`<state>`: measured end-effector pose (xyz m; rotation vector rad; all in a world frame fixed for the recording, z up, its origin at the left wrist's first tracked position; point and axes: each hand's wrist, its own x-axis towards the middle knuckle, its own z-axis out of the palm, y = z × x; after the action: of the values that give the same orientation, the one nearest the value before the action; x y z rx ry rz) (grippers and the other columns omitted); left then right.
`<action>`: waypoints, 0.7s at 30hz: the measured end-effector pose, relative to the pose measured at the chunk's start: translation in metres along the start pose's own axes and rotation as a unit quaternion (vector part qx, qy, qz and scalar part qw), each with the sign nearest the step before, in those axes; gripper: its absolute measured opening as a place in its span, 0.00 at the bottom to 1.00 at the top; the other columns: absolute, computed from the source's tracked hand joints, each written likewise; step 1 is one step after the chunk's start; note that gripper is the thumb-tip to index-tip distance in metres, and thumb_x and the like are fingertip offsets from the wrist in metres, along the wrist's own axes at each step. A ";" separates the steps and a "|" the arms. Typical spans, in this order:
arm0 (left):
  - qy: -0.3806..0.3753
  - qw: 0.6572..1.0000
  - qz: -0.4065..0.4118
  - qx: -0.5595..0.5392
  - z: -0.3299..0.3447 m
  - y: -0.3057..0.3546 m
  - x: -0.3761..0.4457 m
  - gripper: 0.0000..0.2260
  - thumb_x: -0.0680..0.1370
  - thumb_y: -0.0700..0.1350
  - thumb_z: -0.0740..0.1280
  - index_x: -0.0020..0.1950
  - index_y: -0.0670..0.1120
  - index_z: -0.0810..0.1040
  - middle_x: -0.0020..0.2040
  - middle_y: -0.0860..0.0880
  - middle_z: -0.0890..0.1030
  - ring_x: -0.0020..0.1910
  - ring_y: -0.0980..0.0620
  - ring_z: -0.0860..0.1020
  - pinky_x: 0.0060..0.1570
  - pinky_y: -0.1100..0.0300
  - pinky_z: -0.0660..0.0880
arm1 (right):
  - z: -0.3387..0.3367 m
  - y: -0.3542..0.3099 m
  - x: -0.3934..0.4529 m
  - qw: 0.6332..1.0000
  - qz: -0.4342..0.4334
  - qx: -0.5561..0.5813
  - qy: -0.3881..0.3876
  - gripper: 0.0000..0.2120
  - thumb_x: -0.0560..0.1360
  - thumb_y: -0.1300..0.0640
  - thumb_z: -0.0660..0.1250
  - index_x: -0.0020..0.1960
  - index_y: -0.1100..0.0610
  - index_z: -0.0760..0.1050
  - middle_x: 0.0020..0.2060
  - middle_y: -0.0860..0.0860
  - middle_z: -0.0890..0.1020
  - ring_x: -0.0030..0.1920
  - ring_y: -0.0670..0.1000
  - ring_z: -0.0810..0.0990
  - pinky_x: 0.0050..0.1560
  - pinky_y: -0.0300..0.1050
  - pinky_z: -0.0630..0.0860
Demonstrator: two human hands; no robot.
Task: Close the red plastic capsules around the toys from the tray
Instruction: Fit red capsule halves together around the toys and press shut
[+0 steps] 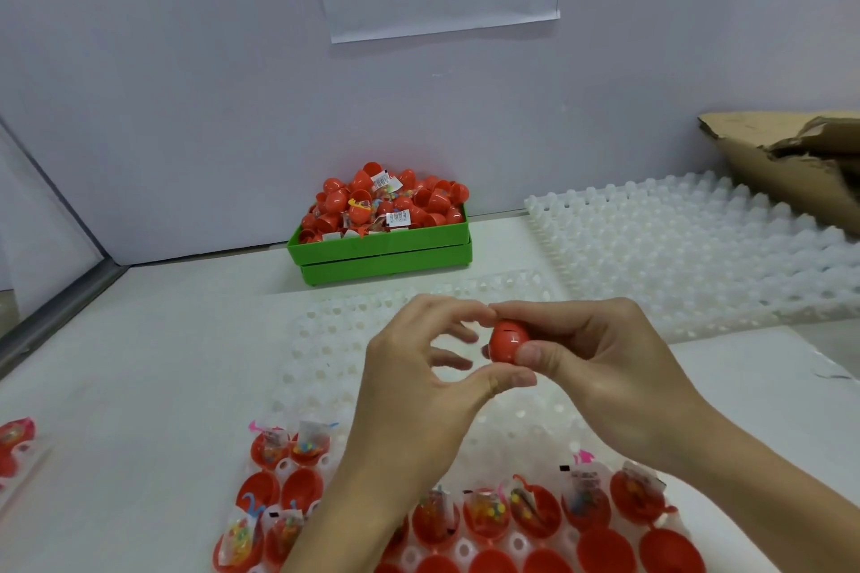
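"Hands (409, 368) up over the white tray (321, 354), see? Both of them are on one red capsule (507, 341)."

"Who's holding it?"

"The right hand (600, 358) mostly. Its thumb is on the near side and its fingers curl over the top. The left hand pinches the other end with thumb and first finger. Its other fingers just hang loose."

"Is it shut?"

"Looks like it. There's a thin line round the middle where the two halves meet. I can't tell if it has clicked all the way."

"Is it heavy?"

"I'd guess very light. It's thin, hard, shiny plastic, so it could slip or pop out if you squeeze the sides. Best to hold it at the two round ends and push them together."

"What's next?"

"More open red halves (535, 512) sit in the tray near the person, some with little toy bags inside. The green bin (381, 247) by the wall is piled with capsules."
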<state>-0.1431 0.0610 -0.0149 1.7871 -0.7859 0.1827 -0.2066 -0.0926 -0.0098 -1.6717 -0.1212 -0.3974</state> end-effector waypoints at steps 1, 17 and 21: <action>-0.014 0.999 -0.029 -0.043 0.000 -0.001 0.000 0.17 0.62 0.48 0.82 0.48 0.56 0.83 0.50 0.57 0.81 0.51 0.55 0.80 0.46 0.61 0.80 | 0.000 -0.001 0.000 1.000 -0.003 0.005 -0.011 0.21 0.73 0.73 0.68 0.50 0.46 0.84 0.46 0.47 0.87 0.50 0.46 0.86 0.52 0.35 0.79; -0.038 0.985 -0.025 -0.166 0.006 0.010 -0.002 0.13 0.69 0.44 0.71 0.51 0.56 0.84 0.50 0.60 0.85 0.53 0.62 0.82 0.50 0.70 0.77 | 0.007 -0.003 -0.001 0.996 -0.032 0.074 0.028 0.12 0.71 0.62 0.70 0.47 0.48 0.86 0.43 0.49 0.88 0.47 0.47 0.86 0.46 0.34 0.80; -0.011 0.987 -0.012 -0.159 0.009 0.011 -0.005 0.12 0.70 0.44 0.70 0.51 0.55 0.84 0.48 0.61 0.85 0.51 0.62 0.83 0.50 0.70 0.78 | 0.013 -0.004 -0.002 0.994 -0.036 0.092 0.049 0.10 0.68 0.58 0.69 0.46 0.48 0.86 0.41 0.49 0.88 0.45 0.47 0.87 0.46 0.34 0.80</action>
<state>-0.1555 0.0533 -0.0124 1.4978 -0.7619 0.0186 -0.2072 -0.0789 -0.0077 -1.4667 -0.1413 -0.5077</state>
